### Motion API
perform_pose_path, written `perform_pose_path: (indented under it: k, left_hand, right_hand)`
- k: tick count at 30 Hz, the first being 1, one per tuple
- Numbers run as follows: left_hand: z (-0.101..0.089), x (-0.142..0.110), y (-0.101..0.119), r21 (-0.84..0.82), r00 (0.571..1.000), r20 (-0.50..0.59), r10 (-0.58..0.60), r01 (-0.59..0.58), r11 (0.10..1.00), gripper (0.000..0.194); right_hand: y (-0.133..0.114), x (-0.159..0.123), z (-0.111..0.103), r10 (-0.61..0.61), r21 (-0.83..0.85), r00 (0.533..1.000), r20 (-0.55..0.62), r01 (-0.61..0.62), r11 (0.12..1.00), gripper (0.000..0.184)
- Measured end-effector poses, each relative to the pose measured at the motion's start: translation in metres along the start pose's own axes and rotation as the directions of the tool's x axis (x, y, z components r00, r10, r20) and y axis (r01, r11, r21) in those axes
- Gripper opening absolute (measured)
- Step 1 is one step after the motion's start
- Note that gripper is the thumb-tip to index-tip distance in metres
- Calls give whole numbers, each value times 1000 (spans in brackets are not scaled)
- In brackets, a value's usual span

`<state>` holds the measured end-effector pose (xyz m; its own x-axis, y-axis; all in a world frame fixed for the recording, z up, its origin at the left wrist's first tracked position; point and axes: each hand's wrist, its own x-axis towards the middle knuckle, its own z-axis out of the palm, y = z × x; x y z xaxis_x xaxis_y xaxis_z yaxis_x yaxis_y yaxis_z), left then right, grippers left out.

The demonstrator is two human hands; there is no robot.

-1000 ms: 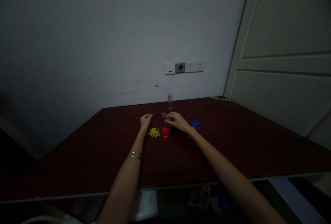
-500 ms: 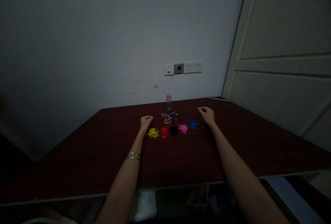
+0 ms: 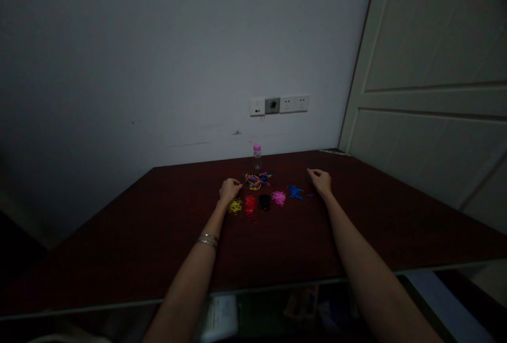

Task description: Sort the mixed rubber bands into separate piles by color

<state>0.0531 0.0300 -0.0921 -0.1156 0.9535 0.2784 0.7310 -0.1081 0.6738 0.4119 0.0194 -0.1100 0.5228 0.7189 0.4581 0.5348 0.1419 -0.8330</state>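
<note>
My left hand (image 3: 230, 190) hovers over the yellow rubber bands (image 3: 235, 206), its fingertips pinched together beside a mixed heap of coloured rubber bands (image 3: 256, 181). Whatever is in that pinch is too small to make out. To the right of the blue rubber bands (image 3: 295, 191), my right hand (image 3: 320, 179) is also closed in a pinch, and its contents cannot be seen. Separate piles of red rubber bands (image 3: 250, 204), black rubber bands (image 3: 265, 202) and pink rubber bands (image 3: 278, 198) lie between the hands. The left hand partly covers the yellow pile.
A small clear bottle (image 3: 257, 160) with a pink cap stands behind the mixed heap. The dark red tabletop (image 3: 277, 248) meets a wall with sockets (image 3: 279, 104). A pale panelled door (image 3: 428, 100) rises at the right. Items sit on a shelf below the table's front edge.
My left hand has moved right, closer to the mixed heap, and now hides more of the yellow pile. My right hand has shifted slightly toward me, still pinched.
</note>
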Motion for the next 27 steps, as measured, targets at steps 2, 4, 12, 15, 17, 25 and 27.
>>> perform_pose_path:
  k: [2,4,12,15,17,25,27]
  left_hand:
    - [2,-1,5,22,1000,-9,-28,28,999,13]
    - [4,0,10,44,999,-5,-41,41,998,13]
    - [2,3,22,172,999,37,-18,11,985,6]
    - [2,4,23,174,999,48,-1,-7,985,3]
    - [2,5,23,151,999,39,6,-11,988,2]
    - [4,10,18,123,999,36,-3,-1,992,2]
    - [3,10,17,113,999,41,-19,14,993,3]
  right_hand:
    - [-1,0,0,-1,8,1000,1,1,1000,49]
    - [-2,0,0,1,11,1000,0,-1,1000,47]
    - [1,1,1,-14,2,1000,20,14,1000,44]
    - [2,1,1,-14,0,1000,17,14,1000,43]
    - [2,1,1,-20,6,1000,17,20,1000,43]
    - [1,0,1,-2,10,1000,22,2,1000,43]
    - [2,0,1,-4,13,1000,22,3,1000,44]
